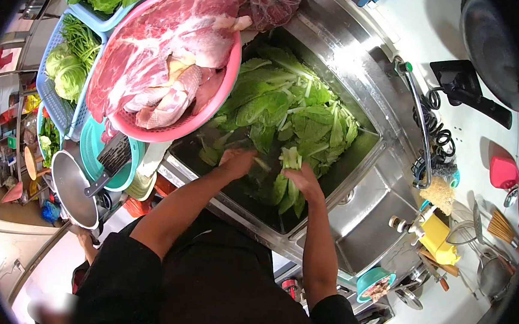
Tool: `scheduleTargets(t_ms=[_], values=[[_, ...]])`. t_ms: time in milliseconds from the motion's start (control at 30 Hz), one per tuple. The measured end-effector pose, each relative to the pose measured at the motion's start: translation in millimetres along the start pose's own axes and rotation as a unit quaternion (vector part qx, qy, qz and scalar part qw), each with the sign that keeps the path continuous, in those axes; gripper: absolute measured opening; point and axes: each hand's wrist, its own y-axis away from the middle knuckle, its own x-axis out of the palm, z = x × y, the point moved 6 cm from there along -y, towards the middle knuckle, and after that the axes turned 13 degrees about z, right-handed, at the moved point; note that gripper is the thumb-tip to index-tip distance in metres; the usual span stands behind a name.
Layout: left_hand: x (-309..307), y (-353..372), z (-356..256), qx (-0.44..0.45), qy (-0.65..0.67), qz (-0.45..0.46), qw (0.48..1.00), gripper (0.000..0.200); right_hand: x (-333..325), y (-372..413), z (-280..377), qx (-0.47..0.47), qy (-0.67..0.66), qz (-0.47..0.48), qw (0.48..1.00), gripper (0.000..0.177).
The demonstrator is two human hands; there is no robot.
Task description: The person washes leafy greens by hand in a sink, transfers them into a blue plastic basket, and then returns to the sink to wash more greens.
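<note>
A metal sink basin [356, 160] holds water and a heap of leafy green vegetables [316, 121]. My right hand [302, 180] is closed round a bunch of leafy greens [291, 158], its pale cut stems pointing up and its leaves hanging down toward the water. To the left of it, my left hand [238, 162] is low over the water, next to a loose pale stalk [261, 163]. Motion smears the fingers of that hand, so I cannot tell whether they grip anything.
A pink basket [235, 82] piled with raw meat [178, 30] overhangs the sink's left side. Beyond it stand blue baskets [45, 81] of vegetables and a teal colander [86, 141] with a cleaver [114, 155] across it. A second basin [370, 212] adjoins on the right.
</note>
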Motion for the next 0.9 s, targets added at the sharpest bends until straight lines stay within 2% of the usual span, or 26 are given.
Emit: scheduleTargets(t_ms=[33,100,133,233,267,300,333,400,433,467,567,667,700,767,800,867,900], values=[[-9.9,9.6,-9.5,-0.04,0.057,-0.008,0.998,0.029,0.7,0.7,-0.7,0.012,0.006,-0.002,1.0,0.036],[-28.5,39.4,-50.4,-0.09,-0.093,-0.11,0.985,0.032,13.8,5.4,8.4,0.038,-0.09,-0.004,0.995,0.035],[-16.4,39.7,-58.2,-0.048,-0.093,-0.118,0.987,0.033,23.9,6.4,15.8,0.049,-0.137,-0.005,0.989,0.035],[17.2,49.4,-76.3,0.074,-0.085,-0.123,0.986,0.03,47.8,-8.3,18.3,-0.004,-0.295,-0.045,0.954,0.033],[24.5,54.8,-81.9,0.11,-0.075,-0.113,0.985,0.027,47.2,-31.9,-16.8,-0.014,-0.298,-0.047,0.953,0.029],[27.9,58.0,-87.9,0.146,-0.065,-0.102,0.982,0.023,45.2,-32.5,-19.7,-0.014,-0.271,-0.051,0.961,0.028],[8.8,75.6,-95.4,0.086,0.034,-0.066,0.994,0.025,42.8,-32.9,-21.0,-0.013,-0.244,-0.056,0.968,0.028],[-14.7,74.5,-48.2,-0.14,0.149,-0.106,0.973,0.035,36.3,-26.6,-18.3,-0.011,-0.209,-0.062,0.976,0.027],[-40.0,87.1,-37.5,-0.105,0.048,-0.233,0.965,0.038,30.7,-14.4,-7.5,-0.009,-0.204,-0.065,0.977,0.026],[-57.1,99.1,-34.6,-0.065,-0.053,-0.354,0.931,0.041,26.9,-6.9,-2.3,-0.007,-0.198,-0.067,0.978,0.026],[-54.3,70.0,-18.9,-0.076,-0.114,-0.433,0.891,0.047,21.8,-8.3,-10.1,0.039,-0.197,-0.076,0.977,0.029],[-28.7,5.1,22.6,-0.119,-0.033,-0.226,0.966,0.053,26.5,-18.5,-21.9,0.028,-0.184,-0.141,0.972,0.033],[-24.8,-5.9,29.1,-0.121,0.054,-0.16,0.978,0.057,27.4,-14.2,-17.6,0.041,-0.176,-0.122,0.976,0.035],[-14.4,-19.5,38.7,-0.123,0.219,-0.024,0.967,0.066,30.7,-6.3,-7.4,0.063,-0.162,-0.08,0.982,0.039],[-23.1,-14.0,23.0,-0.104,0.179,-0.059,0.977,0.065,34.3,-9.3,-2.8,0.009,-0.179,-0.025,0.983,0.042],[-21.0,16.4,-34.0,-0.065,0.096,-0.12,0.986,0.064,45.1,-3.4,8.7,-0.012,-0.263,-0.032,0.964,0.044],[-11.4,27.4,-56.5,-0.049,0.061,-0.111,0.991,0.066,51.3,-1.0,13.5,-0.022,-0.303,-0.034,0.952,0.045]])
